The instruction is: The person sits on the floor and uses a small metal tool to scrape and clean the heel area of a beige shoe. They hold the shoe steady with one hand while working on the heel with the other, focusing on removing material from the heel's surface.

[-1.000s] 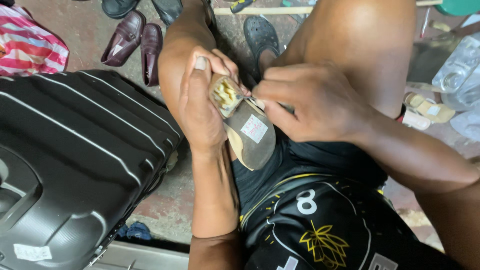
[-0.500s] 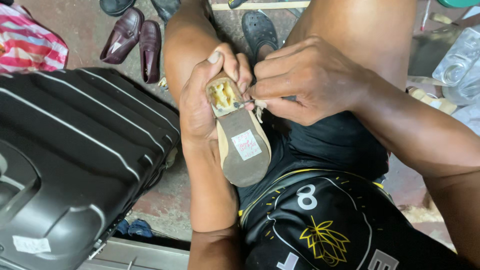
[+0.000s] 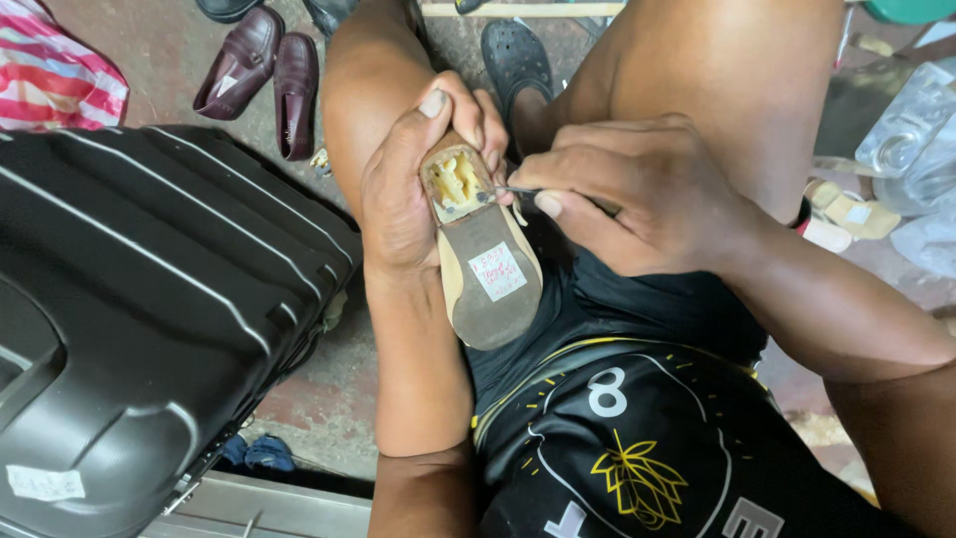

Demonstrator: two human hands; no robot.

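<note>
While your left hand (image 3: 403, 194) wraps the shoe (image 3: 485, 254) from the left, fingers closed round its heel end and thumb up along the edge, the sole is turned up towards you over your lap so the open heel cavity (image 3: 456, 179) faces the tool. Your right hand (image 3: 637, 189) is pinched shut on a thin metal tool (image 3: 518, 189), its tip just at the cavity's right rim, held low for control. Left of you lies a black suitcase (image 3: 149, 299). Farther off, a pair of brown loafers (image 3: 261, 70) rests on the floor, and a striped bag (image 3: 55, 80) sits far left.
</note>
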